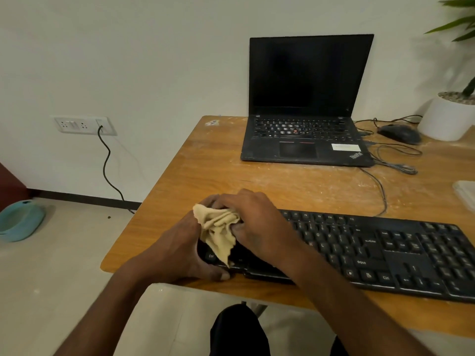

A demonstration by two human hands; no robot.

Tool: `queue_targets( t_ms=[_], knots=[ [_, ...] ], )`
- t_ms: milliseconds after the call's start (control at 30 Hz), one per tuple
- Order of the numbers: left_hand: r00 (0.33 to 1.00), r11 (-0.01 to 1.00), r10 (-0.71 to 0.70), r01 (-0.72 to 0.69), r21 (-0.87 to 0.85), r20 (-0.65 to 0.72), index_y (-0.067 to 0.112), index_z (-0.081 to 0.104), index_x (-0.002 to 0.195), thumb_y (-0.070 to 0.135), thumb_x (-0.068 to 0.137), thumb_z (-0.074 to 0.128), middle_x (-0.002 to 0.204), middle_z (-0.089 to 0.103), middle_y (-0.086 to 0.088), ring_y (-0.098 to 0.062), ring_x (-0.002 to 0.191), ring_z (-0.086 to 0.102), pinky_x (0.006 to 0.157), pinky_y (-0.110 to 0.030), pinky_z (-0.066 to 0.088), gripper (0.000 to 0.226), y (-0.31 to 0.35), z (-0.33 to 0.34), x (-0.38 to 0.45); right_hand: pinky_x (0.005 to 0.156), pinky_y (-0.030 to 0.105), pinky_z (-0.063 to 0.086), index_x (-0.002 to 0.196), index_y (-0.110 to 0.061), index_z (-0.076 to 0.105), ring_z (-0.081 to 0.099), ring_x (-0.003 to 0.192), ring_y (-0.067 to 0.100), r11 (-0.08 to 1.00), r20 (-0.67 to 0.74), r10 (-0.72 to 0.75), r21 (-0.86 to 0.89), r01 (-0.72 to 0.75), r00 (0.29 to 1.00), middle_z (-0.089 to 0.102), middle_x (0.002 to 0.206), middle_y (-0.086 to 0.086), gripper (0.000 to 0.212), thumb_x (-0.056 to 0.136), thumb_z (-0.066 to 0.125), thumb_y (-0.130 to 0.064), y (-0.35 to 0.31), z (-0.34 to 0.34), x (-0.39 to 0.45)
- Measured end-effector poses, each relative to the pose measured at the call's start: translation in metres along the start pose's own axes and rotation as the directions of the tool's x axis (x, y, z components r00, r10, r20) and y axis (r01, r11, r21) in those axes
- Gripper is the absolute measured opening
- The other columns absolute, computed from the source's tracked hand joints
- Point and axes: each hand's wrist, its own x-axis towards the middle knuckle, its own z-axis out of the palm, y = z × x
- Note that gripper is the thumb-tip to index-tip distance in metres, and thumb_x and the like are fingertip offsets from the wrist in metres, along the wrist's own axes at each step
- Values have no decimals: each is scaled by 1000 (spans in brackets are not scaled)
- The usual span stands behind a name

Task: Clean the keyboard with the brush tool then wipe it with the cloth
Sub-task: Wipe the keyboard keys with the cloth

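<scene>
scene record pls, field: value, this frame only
surface: wooden table, dusty
keyboard: near edge, left end under both hands
cloth: tan, bunched, on keyboard's left end
left hand: grips keyboard's left end
right hand: holds cloth on keys
brush: not in view
laptop: open, screen dark, at the back
mouse: right of laptop
phase: wiping

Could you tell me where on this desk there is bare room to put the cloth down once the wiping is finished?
The widest bare patch of the desk lies between the laptop and the keyboard, left of the thin cable. The back right is crowded: mouse, tangled cables, white pot. Both hands hold the cloth over the keyboard's left end.
</scene>
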Motion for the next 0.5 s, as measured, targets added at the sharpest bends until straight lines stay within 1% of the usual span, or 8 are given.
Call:
queue_targets(
  t_ms=[33,67,133,200,267,300,400,500],
  knots=[
    [1000,1000,2,-2,9,-8,60,21,148,52,62,101,142,32,48,15,136,38,110,-16,43,117,1,0,0,70,34,43,106,-33,69,48,88,14,999,29,-31,-19,32,999,65,92,-7,48,77,60,4,-2,3,8],
    [1000,1000,-5,5,7,-10,59,20,148,53,62,101,142,33,48,15,136,38,111,-15,42,118,1,1,0,72,37,46,105,-32,72,49,87,14,998,48,-53,-35,54,997,68,91,-7,49,77,59,6,-2,2,12],
    [999,999,-32,32,-24,6,57,10,157,60,57,99,154,30,40,10,142,37,117,-20,41,134,-2,0,1,73,40,50,101,-28,77,53,84,13,997,53,-23,-75,27,998,70,87,-7,45,78,60,8,9,-10,10],
    [997,996,-74,76,-55,37,56,-1,160,65,53,98,160,27,32,5,144,37,120,-27,41,147,-4,-2,1,72,34,51,102,-27,79,58,85,9,991,39,84,-109,-79,996,72,90,-10,38,84,64,3,28,-32,-2],
    [995,994,-89,92,-54,53,56,-3,160,66,51,98,159,25,33,5,145,35,121,-27,39,149,-4,-3,2,68,24,49,103,-29,79,61,84,0,984,15,173,-49,-172,985,73,95,-14,34,87,69,-1,44,-51,-16],
    [995,995,-88,90,-44,57,56,-3,161,68,51,98,159,24,33,6,146,33,122,-27,38,149,-5,-4,2,66,21,48,104,-29,79,62,83,-2,982,8,189,-30,-189,982,74,96,-15,34,87,69,-1,47,-56,-19],
    [994,996,-83,86,-39,74,56,-3,161,75,48,96,160,20,35,9,147,29,124,-32,37,151,-2,-6,3,69,29,54,105,-28,79,64,84,2,987,17,158,-40,-157,987,76,97,-11,37,86,68,1,35,-48,-10],
    [991,997,-52,58,-48,121,62,-7,158,73,51,96,159,4,45,11,152,17,128,-30,29,149,4,-9,7,68,35,55,104,-29,79,65,83,8,995,23,78,-63,-76,997,76,93,-9,42,83,65,4,21,-31,8]
  ],
)
